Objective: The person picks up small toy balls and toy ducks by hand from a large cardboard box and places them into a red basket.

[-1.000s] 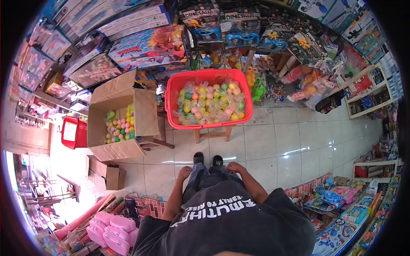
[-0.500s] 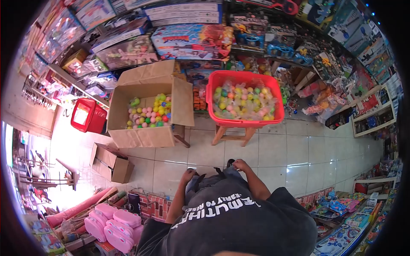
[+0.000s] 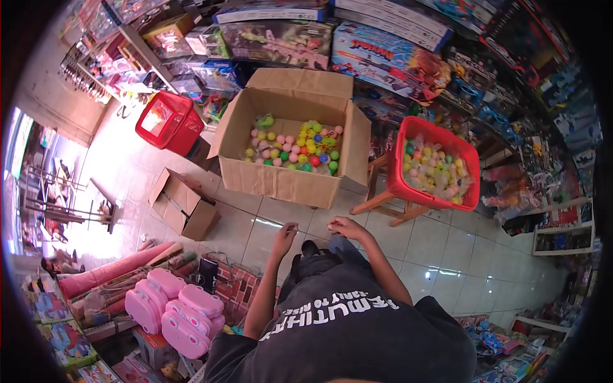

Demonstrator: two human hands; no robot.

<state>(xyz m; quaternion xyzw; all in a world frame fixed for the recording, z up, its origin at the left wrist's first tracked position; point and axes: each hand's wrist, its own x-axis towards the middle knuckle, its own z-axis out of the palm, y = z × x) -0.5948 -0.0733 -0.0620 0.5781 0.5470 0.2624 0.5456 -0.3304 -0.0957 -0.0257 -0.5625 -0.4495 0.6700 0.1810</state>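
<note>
My left hand (image 3: 285, 232) is raised in front of me with fingers loosely curled, holding nothing I can make out. My right hand (image 3: 345, 226) is lifted beside it, palm down, fingers apart and empty. Just beyond both hands stands a large open cardboard box (image 3: 281, 182) with several small coloured balls (image 3: 295, 150) in bags on its bottom. To the right, a red plastic basket (image 3: 401, 185) on a wooden stool (image 3: 378, 199) holds more bagged coloured balls (image 3: 434, 169).
Shelves of boxed toys (image 3: 357, 45) line the back wall. A red basket (image 3: 167, 121) and a small open carton (image 3: 185, 204) sit on the tiled floor at left. Pink toy cases (image 3: 175, 309) and pink rolls (image 3: 115, 268) lie at lower left.
My view has swung left, so the cardboard box now sits ahead of me and the red basket off to the right. Both hands have risen from my thighs toward the box.
</note>
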